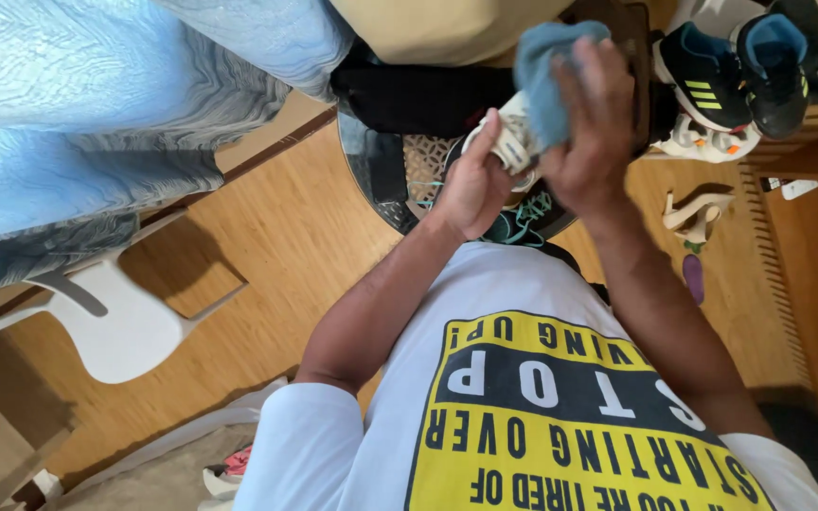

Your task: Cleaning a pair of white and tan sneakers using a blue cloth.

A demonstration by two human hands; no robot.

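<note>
My left hand [473, 180] grips a white shoe [511, 142] by its side and holds it up in front of my chest. My right hand [594, 123] presses a blue cloth [543, 71] against the top of that shoe. Most of the shoe is hidden behind both hands and the cloth. Below the hands lies a dark shoe with teal laces [523, 222] on a round glass table [376, 175].
A pair of black trainers with blue lining [740, 71] sits at the upper right above a white shoe with orange dots [707, 142]. A beige high-heeled shoe [698, 213] lies on the wooden floor. A white plastic chair [115, 322] stands left, draped blue fabric [87, 114] above it.
</note>
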